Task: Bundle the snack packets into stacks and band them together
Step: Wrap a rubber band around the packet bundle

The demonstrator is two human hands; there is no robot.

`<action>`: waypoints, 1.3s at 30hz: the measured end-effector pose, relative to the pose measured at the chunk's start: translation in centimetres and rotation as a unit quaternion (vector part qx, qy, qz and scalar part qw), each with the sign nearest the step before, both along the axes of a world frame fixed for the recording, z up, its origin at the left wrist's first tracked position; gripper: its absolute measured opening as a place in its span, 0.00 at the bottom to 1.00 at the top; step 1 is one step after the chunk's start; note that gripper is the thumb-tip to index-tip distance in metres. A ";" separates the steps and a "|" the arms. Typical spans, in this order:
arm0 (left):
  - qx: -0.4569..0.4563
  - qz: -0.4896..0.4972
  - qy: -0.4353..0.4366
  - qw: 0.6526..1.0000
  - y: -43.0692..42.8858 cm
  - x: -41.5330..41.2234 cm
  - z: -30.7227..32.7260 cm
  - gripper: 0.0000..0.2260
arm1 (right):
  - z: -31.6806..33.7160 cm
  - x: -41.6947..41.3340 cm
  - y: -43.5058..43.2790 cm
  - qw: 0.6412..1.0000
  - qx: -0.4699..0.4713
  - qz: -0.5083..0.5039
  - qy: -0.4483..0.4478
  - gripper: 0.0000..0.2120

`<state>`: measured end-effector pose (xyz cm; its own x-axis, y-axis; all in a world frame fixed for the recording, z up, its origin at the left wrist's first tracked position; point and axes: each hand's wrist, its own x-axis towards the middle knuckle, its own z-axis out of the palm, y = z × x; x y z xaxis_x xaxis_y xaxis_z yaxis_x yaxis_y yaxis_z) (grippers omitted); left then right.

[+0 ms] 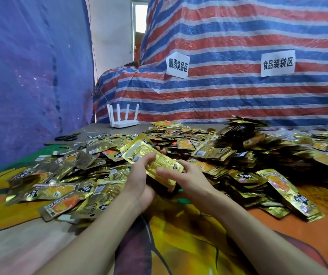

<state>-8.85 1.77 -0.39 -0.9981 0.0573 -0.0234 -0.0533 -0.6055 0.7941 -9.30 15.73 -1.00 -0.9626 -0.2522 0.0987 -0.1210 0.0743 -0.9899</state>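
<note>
At frame centre my left hand (139,181) and right hand (190,175) grip a stack of snack packets (153,159) from either side, thumbs on top, likely squaring it for banding; loose packets (208,153) heap the tabletop (97,129) behind.

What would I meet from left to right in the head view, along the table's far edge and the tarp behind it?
Black scissors → white router → left paper sign → right paper sign.

Two hands (141,175) (186,175), two signs (177,65) (277,63), one router (123,122)
</note>
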 end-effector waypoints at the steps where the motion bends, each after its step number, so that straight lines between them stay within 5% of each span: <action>1: -0.021 0.006 0.007 1.000 0.2 0.0 -0.1 0.11 | 0.1 0.1 0.1 1.000 -0.003 0.001 0.001 0.27; 6: -0.105 0.085 0.018 0.991 1.2 0.6 -0.1 0.17 | 1.6 0.9 1.4 0.999 -0.042 -0.017 0.014 0.16; 13: -0.144 0.053 0.044 0.987 2.0 0.7 -0.7 0.31 | 6.3 0.1 5.0 0.980 0.005 -0.172 0.103 0.18; 15: -0.163 0.049 0.046 0.984 1.7 0.5 -0.8 0.28 | 7.7 -1.6 6.8 0.927 0.134 -0.264 0.230 0.19; 17: -0.186 0.040 0.057 0.980 1.7 0.4 -0.9 0.27 | 8.3 -3.3 8.4 0.824 0.300 -0.356 0.323 0.21; 19: -0.201 0.028 0.063 0.977 1.8 0.4 -1.1 0.26 | 7.8 -4.7 9.5 0.743 0.435 -0.386 0.331 0.22; 22: -0.221 0.023 0.058 0.973 1.8 0.0 -1.3 0.19 | 5.6 -5.6 10.0 0.687 0.596 -0.327 0.258 0.23; 28: -0.292 0.095 0.064 0.950 1.6 -0.7 -1.6 0.07 | 4.7 -5.2 8.9 0.717 0.600 -0.288 0.208 0.28; 33: -0.354 0.178 0.142 0.907 1.6 0.3 -0.7 0.04 | 5.7 -4.0 6.0 0.720 0.547 -0.316 0.288 0.24; 36: -0.357 0.242 0.193 0.881 0.4 1.3 1.7 0.07 | 5.5 -3.9 2.9 0.768 0.482 -0.250 0.340 0.21; 39: -0.447 0.250 0.221 0.830 -2.6 0.5 5.1 0.08 | 4.8 -4.9 -0.9 0.848 0.409 -0.167 0.292 0.20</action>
<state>-8.32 -0.83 4.75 -0.8144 -0.2098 0.5411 0.4433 0.3768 0.8133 -14.19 14.79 3.77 -0.8411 -0.1887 0.5069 -0.4094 0.8345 -0.3687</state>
